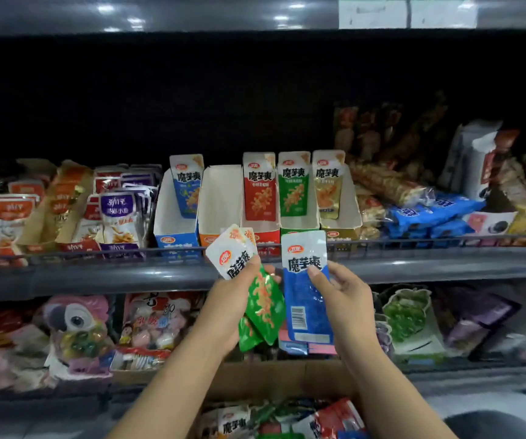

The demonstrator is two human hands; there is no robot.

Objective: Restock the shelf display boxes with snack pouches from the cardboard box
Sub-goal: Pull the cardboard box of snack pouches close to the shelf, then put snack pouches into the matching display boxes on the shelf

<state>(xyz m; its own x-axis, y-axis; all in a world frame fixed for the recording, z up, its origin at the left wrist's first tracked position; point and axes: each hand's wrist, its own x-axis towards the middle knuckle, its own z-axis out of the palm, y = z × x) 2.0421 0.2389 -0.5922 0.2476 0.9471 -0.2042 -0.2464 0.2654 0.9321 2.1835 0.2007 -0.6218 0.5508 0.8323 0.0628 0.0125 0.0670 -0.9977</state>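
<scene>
Head view: left hand (pixel 233 299) gripping green pouches (pixel 263 307), right hand (pixel 339 291) pinching blue pouch (pixel 306 289) upright, label outward, sorting by colour below shelf front edge; blue display box (pixel 174 213) nearly empty, cardboard box (pixel 274 380) underneath.

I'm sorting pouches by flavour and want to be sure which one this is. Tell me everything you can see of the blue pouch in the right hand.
The blue pouch is a flat, glossy packet, white at the top with a red logo and bold black characters, blue below, with a barcode and a pale label near its bottom edge. It is held upright in front of the shelf rail. The right hand pinches its right edge, thumb on the front. Its left edge is beside the green pouches gripped by the left hand.
</scene>
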